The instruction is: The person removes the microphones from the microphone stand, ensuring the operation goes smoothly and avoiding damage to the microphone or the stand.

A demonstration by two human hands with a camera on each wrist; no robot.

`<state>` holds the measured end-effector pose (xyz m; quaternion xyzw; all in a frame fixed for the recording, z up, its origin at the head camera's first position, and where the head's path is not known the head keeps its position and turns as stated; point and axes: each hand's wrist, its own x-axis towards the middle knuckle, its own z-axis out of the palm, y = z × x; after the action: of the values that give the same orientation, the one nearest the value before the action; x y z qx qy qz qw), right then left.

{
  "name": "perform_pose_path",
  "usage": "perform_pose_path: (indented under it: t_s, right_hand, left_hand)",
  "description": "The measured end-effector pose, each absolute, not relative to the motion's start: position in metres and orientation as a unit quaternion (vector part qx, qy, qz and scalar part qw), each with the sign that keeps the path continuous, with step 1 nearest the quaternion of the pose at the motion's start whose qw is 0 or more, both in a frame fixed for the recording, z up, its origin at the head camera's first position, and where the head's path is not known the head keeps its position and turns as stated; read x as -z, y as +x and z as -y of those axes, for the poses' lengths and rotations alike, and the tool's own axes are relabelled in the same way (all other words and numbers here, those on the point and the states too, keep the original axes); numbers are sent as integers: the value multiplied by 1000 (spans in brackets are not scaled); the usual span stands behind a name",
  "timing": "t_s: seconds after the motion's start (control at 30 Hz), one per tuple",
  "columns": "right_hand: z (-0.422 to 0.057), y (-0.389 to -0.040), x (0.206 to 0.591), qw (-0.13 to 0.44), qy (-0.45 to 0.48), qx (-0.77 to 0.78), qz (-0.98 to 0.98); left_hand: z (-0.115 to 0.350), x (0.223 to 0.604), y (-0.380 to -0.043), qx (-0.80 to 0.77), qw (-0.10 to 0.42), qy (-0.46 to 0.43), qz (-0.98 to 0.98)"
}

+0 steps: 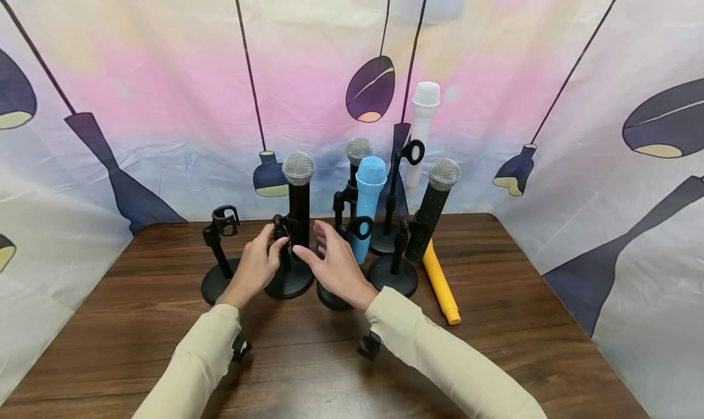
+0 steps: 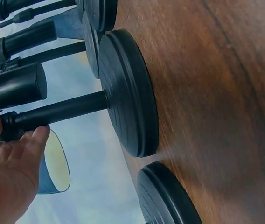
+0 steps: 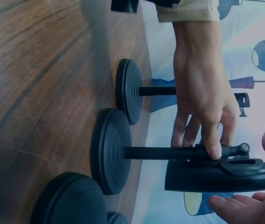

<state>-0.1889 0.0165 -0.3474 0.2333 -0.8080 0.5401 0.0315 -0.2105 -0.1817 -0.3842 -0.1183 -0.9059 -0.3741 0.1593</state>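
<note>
My left hand (image 1: 255, 260) pinches the upper pole of a black desktop microphone stand (image 2: 67, 108), just below its clip. Held in that clip, a black microphone (image 1: 299, 208) with a silver mesh head stands nearly upright. On the other side of this stand, my right hand (image 1: 337, 269) has its fingers spread and relaxed. In the right wrist view, the right fingers (image 3: 230, 207) lie beside the microphone's body, with a gap between them. Left of the left hand is a stand with a bare clip (image 1: 224, 218).
Right of the hands are a light blue microphone (image 1: 365, 208), a silver-headed black one (image 1: 359, 149) behind it, a tall white one (image 1: 423, 116) and a tilted speckled black one (image 1: 431, 211), among several stands. A yellow stick-shaped object (image 1: 441, 284) lies on the brown table (image 1: 308, 370). Printed fabric hangs behind.
</note>
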Motion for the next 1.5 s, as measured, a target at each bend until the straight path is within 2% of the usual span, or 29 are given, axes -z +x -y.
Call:
perform_pose_path:
  t_s: [0.6,1.13,1.5]
  right_hand:
    - [2,-212,342,60,256,-533,804]
    - [-12,-199,336,37,276,-526,804]
    - [-25,-183,339,23,311,-542,780]
  left_hand:
    - [183,381,-187,375,136,-138,907]
    - [188,377,-167,385,97,-176,901]
    - [187,378,-150,397,95,-222,885]
